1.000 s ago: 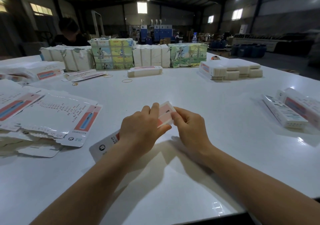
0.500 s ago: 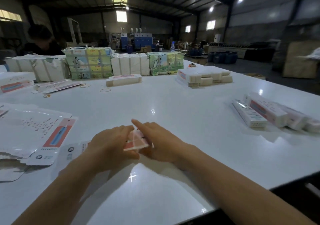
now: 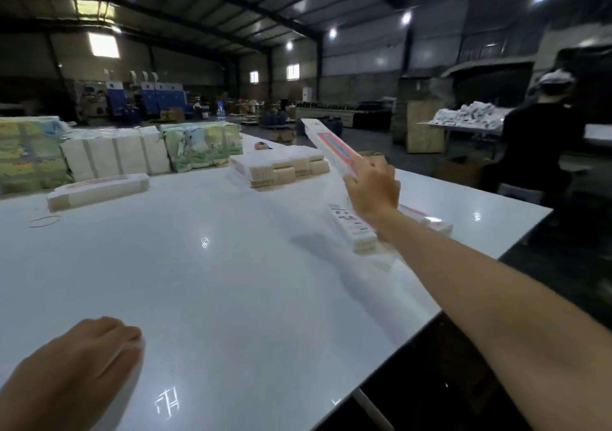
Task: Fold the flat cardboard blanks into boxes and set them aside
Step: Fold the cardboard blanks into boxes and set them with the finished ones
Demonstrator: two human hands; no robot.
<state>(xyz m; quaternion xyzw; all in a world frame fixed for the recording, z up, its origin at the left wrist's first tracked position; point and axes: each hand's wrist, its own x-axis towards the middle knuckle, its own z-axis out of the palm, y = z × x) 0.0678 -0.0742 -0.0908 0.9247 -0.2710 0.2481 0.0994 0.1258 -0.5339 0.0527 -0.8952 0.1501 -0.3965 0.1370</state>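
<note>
The right hand (image 3: 372, 187) grips a folded box (image 3: 331, 147), its long axis angled upward, above finished boxes (image 3: 356, 228) on the desk (image 3: 231, 281); the left hand (image 3: 76, 361) rests empty.

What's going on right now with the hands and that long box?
Right hand grips folded box, raised over finished boxes. Left hand free, low over table. Nothing in the way.

Right hand (image 3: 372, 187) outstretched, grip closed; left hand (image 3: 79, 357) rests low.
</note>
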